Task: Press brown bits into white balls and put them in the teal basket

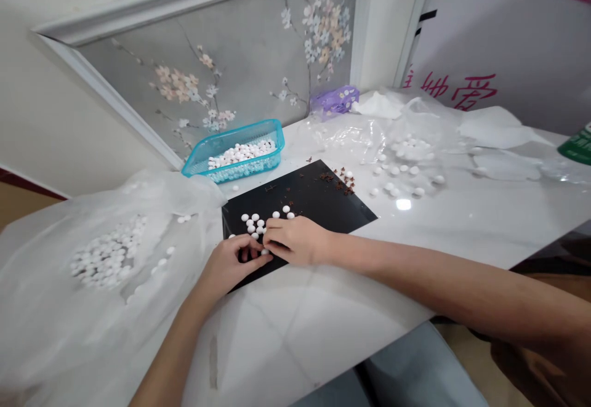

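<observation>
One small, smooth white ball [265, 251] shows right where the fingertips of the left hand [237, 259] and right hand [295, 241] meet, partly covered by them, over the near part of a black sheet [318, 201]. Just beyond, a dozen or so matching loose balls [250, 223] lie scattered on that flat sheet, some touching, others apart.

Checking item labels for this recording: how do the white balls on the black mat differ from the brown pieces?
Colour: the white balls are white; the brown pieces are dark reddish brown.
Shape: the balls look rounded; the pieces look jagged.
Place: the balls cluster beside the left hand and right hand; most pieces lie farther off, around the mat's right edge.
Shared: both are small and numerous.
</observation>
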A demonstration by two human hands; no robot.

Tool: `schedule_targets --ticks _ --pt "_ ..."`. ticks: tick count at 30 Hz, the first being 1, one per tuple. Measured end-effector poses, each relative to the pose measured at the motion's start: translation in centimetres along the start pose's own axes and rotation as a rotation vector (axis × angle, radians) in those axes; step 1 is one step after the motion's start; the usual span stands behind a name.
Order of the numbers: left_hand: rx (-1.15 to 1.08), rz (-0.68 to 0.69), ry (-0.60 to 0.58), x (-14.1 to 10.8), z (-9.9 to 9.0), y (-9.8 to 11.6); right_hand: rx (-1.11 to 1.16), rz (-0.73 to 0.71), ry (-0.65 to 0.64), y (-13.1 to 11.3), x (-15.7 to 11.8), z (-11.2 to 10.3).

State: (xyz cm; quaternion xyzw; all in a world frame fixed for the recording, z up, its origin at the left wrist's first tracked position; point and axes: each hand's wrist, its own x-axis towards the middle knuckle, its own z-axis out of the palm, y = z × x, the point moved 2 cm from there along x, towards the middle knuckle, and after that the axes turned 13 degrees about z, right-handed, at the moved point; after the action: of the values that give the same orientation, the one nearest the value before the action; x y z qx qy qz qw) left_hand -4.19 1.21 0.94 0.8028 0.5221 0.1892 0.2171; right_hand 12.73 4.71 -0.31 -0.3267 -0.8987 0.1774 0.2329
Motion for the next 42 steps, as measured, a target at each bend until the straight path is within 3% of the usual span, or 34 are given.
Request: schedule_targets --ticks 19,26,33,38,42 --pt "-0.222 -0.155 0.023 0.1 0.2 0.4 -0.057 -0.121 -0.072 -0.7 -0.5 0.1" --pt "-0.190 -0.158 0.037 0.2 0.0 0.6 -0.111 -0.175 -0.130 -1.2 -0.2 0.0" --pt "-0.143 -0.133 0.034 0.2 0.2 0.0 -0.171 -0.118 -0.162 -1.4 -0.3 -0.7" --pt "-0.089 -0.119 0.037 0.2 0.3 -0.3 -0.257 0.053 -0.068 0.7 0.7 -3.7" --pt "-0.104 -0.089 0.101 0.3 0.3 -0.5 -0.383 0.487 0.042 5.0 1.3 -6.5"
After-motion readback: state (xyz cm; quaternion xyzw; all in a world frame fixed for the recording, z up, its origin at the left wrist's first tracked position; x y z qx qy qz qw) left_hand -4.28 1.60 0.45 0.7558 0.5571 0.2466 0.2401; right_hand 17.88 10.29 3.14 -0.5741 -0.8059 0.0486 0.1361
